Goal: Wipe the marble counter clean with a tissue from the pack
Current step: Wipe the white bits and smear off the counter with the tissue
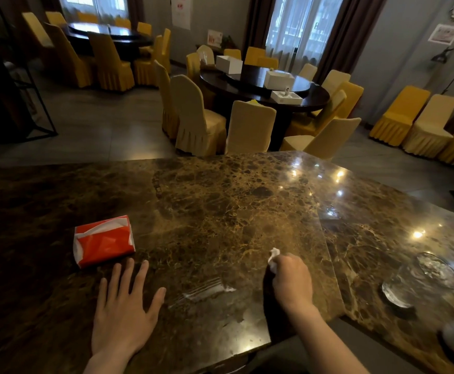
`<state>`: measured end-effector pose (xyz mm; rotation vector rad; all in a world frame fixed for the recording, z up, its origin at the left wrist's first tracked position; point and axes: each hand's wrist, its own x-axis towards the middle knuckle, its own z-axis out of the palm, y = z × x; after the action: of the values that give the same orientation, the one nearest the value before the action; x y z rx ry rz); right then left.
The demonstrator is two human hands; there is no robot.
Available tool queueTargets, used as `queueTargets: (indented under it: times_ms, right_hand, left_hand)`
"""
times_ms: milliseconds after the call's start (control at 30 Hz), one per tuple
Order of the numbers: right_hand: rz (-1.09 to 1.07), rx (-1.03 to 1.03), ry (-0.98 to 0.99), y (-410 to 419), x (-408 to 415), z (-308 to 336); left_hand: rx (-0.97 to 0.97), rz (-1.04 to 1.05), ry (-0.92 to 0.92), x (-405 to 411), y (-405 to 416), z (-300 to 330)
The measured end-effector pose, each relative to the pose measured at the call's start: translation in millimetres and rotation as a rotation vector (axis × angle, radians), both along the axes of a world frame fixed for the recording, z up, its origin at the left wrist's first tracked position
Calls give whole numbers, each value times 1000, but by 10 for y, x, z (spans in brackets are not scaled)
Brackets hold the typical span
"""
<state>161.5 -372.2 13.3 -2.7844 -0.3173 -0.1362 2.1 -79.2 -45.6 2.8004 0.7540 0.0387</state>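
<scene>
The brown marble counter (220,206) fills the lower half of the view. A red tissue pack (104,241) with white tissue showing at its top lies on it at the left. My left hand (124,306) rests flat on the marble just below the pack, fingers spread, holding nothing. My right hand (292,282) is closed around a crumpled white tissue (273,259), which sticks out at the thumb side and presses on the counter. A whitish wet smear (204,292) lies on the marble between my hands.
A glass ashtray (420,279) sits on the counter at the right. Beyond the counter's far edge stand yellow-covered chairs (250,128) around a dark round table (263,85) bearing white boxes. A second table with chairs is at the back left.
</scene>
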Motion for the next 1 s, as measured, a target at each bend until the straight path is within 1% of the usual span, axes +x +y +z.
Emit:
queueTargets:
  times_ms: [67,133,233,333,400,433,533,600,733,867,1000]
  right_hand:
    - [-46,-26,6,-4,38,22]
    - [-11,-44,7,98,15,-11]
    - [138,-26,21,291,-91,-79]
    - [331,-59,35,434,-240,-119]
    - [391,-73,65,375,-255,-69]
    - [368,-82,70,298,-219,-35]
    - [130,-55,48,19,-74,24]
    - [82,-50,12,-10,-101,10]
    - [177,37,-7,248,-324,-81]
    - [194,116,33,537,-492,-91]
    - [307,169,57,913,-747,-92]
  left_hand:
    - [6,1,-2,-1,-9,1]
    - [15,3,0,8,-18,-8]
    - [18,7,3,21,-27,-11]
    - [22,9,2,17,-22,-3]
    - [18,9,5,13,-21,8]
    - [17,9,7,11,-17,14]
    - [4,9,18,11,-17,24]
    - [0,14,14,8,-20,22]
    - [-9,6,4,-5,-5,16]
    - [-24,0,-19,-32,0,49]
    - [-11,16,-8,-106,16,70]
